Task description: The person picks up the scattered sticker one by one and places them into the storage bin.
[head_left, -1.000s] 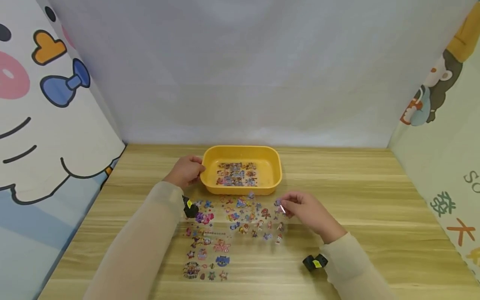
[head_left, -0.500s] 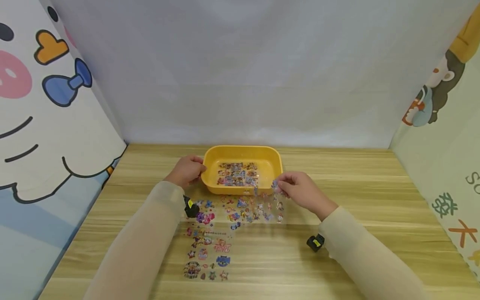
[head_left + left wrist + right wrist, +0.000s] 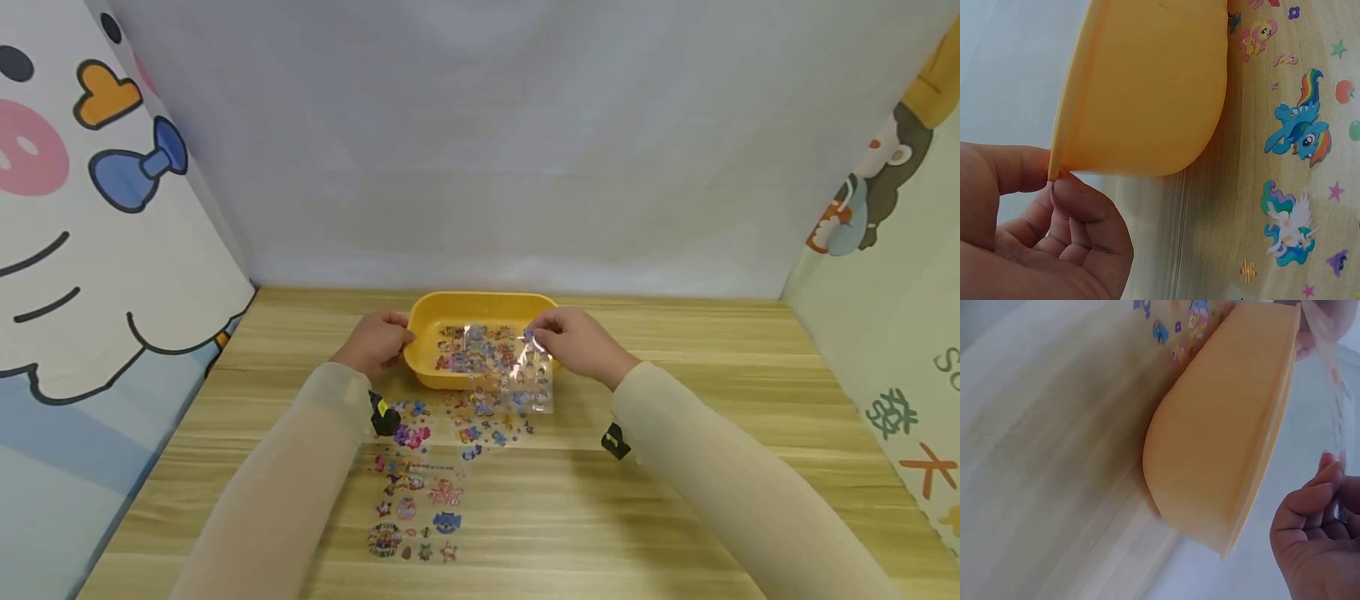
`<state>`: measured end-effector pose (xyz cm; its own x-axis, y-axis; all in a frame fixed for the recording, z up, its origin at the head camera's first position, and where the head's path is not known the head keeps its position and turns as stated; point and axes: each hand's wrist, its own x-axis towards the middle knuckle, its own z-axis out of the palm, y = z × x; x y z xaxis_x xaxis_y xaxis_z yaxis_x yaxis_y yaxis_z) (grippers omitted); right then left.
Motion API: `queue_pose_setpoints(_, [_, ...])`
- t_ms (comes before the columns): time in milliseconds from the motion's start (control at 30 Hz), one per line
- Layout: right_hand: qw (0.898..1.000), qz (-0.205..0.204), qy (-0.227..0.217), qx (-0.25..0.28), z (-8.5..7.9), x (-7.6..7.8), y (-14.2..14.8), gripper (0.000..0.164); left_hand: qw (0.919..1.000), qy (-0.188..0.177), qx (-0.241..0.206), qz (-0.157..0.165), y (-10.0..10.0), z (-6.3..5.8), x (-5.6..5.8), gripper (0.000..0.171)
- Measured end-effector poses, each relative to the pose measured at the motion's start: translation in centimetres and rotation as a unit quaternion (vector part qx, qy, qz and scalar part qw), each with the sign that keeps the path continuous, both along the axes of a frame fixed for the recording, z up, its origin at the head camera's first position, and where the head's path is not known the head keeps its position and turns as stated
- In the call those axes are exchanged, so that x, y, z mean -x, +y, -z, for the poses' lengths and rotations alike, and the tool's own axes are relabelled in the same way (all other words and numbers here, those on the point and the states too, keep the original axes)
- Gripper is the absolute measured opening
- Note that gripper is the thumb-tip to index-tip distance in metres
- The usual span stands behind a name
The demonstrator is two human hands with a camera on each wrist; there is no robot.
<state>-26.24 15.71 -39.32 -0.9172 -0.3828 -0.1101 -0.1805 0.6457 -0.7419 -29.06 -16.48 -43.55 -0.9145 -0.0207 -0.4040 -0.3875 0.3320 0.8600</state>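
Note:
My left hand pinches the left rim of a yellow plastic basin; the left wrist view shows thumb and finger on either side of that rim. Between thumb and fingertips my right hand holds a clear sticker sheet by its edge. The sheet hangs over the basin's front right part, overlapping the rim in the head view. From the right wrist, the sheet appears edge-on above the basin. Printed stickers on clear film lie on the basin's floor.
Clear sheets with pony stickers lie on the wooden table in front of the basin. Another sticker sheet lies nearer me. A pale cloth wall rises behind the table, with printed panels on both sides.
My right hand has lifted the clear sticker sheet from the table and carried it up and leftward to over the basin. The left hand has stayed at the rim.

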Motion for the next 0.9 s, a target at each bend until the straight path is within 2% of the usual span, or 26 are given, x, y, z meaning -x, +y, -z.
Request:
queue_pose_setpoints(300, [1.0, 0.002, -0.003, -0.029, -0.2, 2.3, -1.5, 0.026, 1.0, 0.003, -0.001, 0.007, -0.1, 0.0, -0.2, 0.035])
queue_pose_setpoints(467, [1.0, 0.005, -0.007, -0.025, -0.2, 3.0, -1.6, 0.025, 1.0, 0.004, 0.001, 0.002, 0.0, 0.1, -0.1, 0.035])
queue_pose_setpoints(733, [0.998, 0.051, 0.005, -0.023, -0.6, 4.2, -1.2, 0.027, 1.0, 0.002, 0.003, 0.0, -0.1, 0.0, -0.2, 0.034])
queue_pose_setpoints(900, [0.998, 0.064, 0.004, -0.024, -1.0, 4.6, -1.4, 0.026, 1.0, 0.003, -0.001, 0.004, -0.1, -0.1, -0.3, 0.034])
